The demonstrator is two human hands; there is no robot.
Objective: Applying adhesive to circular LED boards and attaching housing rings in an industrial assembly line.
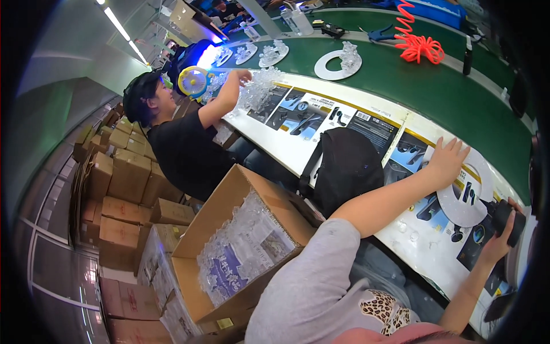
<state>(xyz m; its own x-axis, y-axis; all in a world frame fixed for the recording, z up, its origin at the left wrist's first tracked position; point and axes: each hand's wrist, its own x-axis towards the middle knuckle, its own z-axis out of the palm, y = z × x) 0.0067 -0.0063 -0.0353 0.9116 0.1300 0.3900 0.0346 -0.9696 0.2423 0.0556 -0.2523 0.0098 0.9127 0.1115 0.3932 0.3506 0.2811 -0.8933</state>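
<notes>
My left hand [450, 157] lies flat with its fingers spread on a white flat ring [458, 207], which rests on a white worktop covered with printed sheets [321, 112]. My right hand [499, 236] is closed around a black cylindrical tool [511, 221] just right of the ring, its tip at the ring's edge. My left arm reaches out from a grey sleeve [321, 269].
A co-worker in a black shirt [183, 146] handles clear plastic pieces [259, 87] farther along the worktop. A green belt [435, 92] carries white rings [338, 64]. A red coiled hose [418, 45], a black bag [346, 166], an open carton of bagged clear pieces [240, 243] and stacked cartons [120, 178] surround me.
</notes>
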